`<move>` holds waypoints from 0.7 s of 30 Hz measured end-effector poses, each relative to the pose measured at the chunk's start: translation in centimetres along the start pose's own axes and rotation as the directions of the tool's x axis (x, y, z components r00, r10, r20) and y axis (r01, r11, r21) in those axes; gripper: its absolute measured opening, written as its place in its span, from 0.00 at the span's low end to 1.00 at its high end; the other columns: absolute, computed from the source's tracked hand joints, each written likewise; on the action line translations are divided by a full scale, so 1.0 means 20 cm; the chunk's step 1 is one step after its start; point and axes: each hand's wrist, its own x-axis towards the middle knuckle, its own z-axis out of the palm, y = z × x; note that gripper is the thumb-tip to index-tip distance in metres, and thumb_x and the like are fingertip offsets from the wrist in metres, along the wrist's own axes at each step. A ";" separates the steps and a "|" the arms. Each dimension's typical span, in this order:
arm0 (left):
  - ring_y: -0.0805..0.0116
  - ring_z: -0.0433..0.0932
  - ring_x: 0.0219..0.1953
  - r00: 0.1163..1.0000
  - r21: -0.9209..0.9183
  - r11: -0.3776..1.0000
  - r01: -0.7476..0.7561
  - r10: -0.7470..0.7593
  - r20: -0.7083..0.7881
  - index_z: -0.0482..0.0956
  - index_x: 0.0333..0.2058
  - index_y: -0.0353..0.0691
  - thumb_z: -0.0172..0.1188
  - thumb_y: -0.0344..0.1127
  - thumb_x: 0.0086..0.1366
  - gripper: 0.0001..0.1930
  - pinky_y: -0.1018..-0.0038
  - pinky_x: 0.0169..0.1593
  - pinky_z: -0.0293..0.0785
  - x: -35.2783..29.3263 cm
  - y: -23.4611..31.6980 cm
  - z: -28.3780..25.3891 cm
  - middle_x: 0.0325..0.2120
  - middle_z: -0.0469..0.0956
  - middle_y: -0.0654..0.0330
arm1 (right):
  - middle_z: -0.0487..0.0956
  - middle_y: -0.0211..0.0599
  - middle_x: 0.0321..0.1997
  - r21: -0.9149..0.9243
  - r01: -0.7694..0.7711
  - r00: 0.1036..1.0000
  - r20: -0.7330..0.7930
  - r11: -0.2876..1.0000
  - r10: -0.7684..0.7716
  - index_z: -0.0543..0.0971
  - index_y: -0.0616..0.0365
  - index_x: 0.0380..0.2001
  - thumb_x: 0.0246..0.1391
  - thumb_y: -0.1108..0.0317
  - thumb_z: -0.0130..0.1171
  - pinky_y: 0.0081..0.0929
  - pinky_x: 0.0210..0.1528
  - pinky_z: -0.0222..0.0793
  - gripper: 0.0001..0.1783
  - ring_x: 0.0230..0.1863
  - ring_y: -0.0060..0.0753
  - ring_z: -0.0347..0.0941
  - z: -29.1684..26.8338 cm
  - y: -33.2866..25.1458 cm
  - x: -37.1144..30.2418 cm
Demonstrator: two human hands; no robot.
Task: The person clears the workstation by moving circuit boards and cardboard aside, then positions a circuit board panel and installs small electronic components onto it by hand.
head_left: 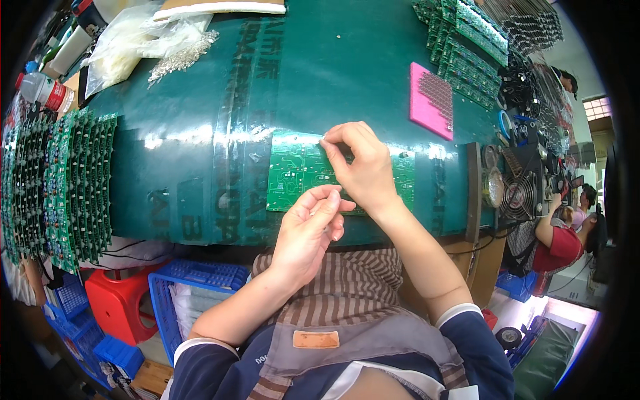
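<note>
A green circuit board (287, 175) lies flat on the green table mat before me, partly covered by my hands. My right hand (363, 163) is over it, thumb and forefinger pinched together at the board's far edge. Whatever sits between those fingertips is too small to name. Nearer to me, at the board's front edge, my left hand (308, 233) is palm up with curled fingers and the thumb against the forefinger. A tiny pale bit shows at its fingers, but I cannot make out what it is.
Stacked circuit boards (80, 183) stand at the left; more boards (470, 60) lie far right. A pink foam block (427, 100) holds rows of small parts. Loose metal parts (183, 57) lie beside a plastic bag (123, 50). A bottle (47, 91) and a fan (520, 197) flank the table.
</note>
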 end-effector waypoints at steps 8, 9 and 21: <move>0.82 0.68 0.22 1.000 -0.019 1.000 -0.022 0.022 0.005 0.71 0.38 0.38 0.54 0.35 0.63 0.08 0.85 0.27 0.65 -0.01 0.00 -0.03 0.33 0.76 0.56 | 0.76 0.40 0.34 -0.229 0.058 0.994 -0.081 0.972 -0.078 0.77 0.56 0.26 0.40 0.74 0.61 0.34 0.44 0.65 0.06 0.40 0.43 0.71 -0.28 0.23 0.15; 0.82 0.68 0.22 1.000 -0.017 1.000 -0.017 0.017 0.013 0.71 0.38 0.38 0.54 0.35 0.63 0.08 0.85 0.27 0.65 -0.01 0.00 -0.02 0.33 0.76 0.56 | 0.76 0.40 0.33 -0.341 -0.007 0.983 -0.175 0.940 -0.056 0.77 0.55 0.26 0.40 0.73 0.62 0.34 0.44 0.66 0.06 0.39 0.43 0.71 -0.34 0.33 0.17; 0.82 0.64 0.23 0.999 0.035 0.999 -0.019 0.018 0.044 0.73 0.42 0.38 0.55 0.33 0.62 0.10 0.85 0.27 0.62 -0.02 0.00 -0.02 0.36 0.74 0.57 | 0.74 0.39 0.28 -0.488 -0.060 0.948 -0.301 0.871 -0.104 0.74 0.58 0.27 0.45 0.74 0.58 0.34 0.36 0.66 0.04 0.33 0.42 0.70 -0.44 0.70 0.24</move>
